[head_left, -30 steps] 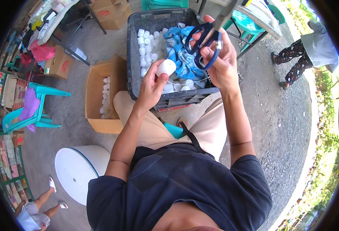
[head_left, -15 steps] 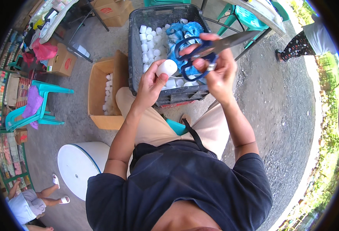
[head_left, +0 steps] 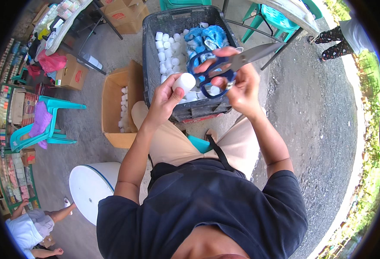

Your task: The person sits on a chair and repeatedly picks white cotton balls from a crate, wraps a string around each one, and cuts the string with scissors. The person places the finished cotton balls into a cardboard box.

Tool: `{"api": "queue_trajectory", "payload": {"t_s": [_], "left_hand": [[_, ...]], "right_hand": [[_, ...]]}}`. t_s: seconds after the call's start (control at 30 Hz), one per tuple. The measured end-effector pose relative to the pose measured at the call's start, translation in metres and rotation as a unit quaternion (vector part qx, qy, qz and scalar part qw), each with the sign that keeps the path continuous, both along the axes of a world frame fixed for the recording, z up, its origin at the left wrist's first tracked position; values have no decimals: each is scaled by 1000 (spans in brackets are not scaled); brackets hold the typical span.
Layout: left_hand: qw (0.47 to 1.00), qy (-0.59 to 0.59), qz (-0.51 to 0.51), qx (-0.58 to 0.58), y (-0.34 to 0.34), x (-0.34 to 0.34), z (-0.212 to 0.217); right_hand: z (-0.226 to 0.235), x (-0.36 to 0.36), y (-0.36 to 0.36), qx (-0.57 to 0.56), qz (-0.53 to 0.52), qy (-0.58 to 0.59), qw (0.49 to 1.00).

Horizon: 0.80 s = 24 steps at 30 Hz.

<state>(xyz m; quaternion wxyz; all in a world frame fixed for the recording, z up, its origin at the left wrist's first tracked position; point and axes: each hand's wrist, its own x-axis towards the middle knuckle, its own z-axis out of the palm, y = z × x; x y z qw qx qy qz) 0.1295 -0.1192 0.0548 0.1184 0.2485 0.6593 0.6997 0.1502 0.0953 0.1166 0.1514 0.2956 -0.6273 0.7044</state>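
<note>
Close over the black plastic crate point(head_left: 150, 64), my left hand point(head_left: 164, 100) pinches a small white cylinder point(head_left: 184, 83) between thumb and fingers. My right hand point(head_left: 244, 88) is closed round the dark blue handles of a pair of scissors point(head_left: 224, 69), their metal blades pointing up and to the right, away from the cylinder. Several similar white cylinders point(head_left: 168, 54) lie in the crate, beside a crumpled blue cloth point(head_left: 213, 36). Part of the cloth is hidden behind the scissors and my right hand.
Left of the crate stands an open cardboard box point(head_left: 112, 108) holding more white cylinders point(head_left: 124, 103). A white round container point(head_left: 88, 192) is near my left elbow. A teal chair point(head_left: 54, 116) and stocked shelves point(head_left: 15, 172) are farther left. Two people are nearby, at lower left and upper right.
Both hands have moved slightly down and left, with the cylinder and scissors still held. The cylinder is tilted a little differently. The people at lower left and upper right have shifted.
</note>
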Motion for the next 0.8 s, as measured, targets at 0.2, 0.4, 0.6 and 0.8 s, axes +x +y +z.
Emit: {"api": "queue_trajectory", "payload": {"t_s": [0.2, 0.4, 0.6, 0.8], "left_hand": [[1000, -9, -5, -1, 1, 3, 4], [1000, 13, 23, 6, -1, 2, 7], [997, -1, 9, 72, 2, 1, 3], [979, -30, 20, 199, -23, -12, -3]], "right_hand": [[-4, 7, -2, 40, 2, -91, 995], [-7, 5, -10, 21, 17, -16, 1000], [-4, 4, -16, -68, -31, 37, 997], [-10, -6, -29, -137, -9, -138, 981]]}}
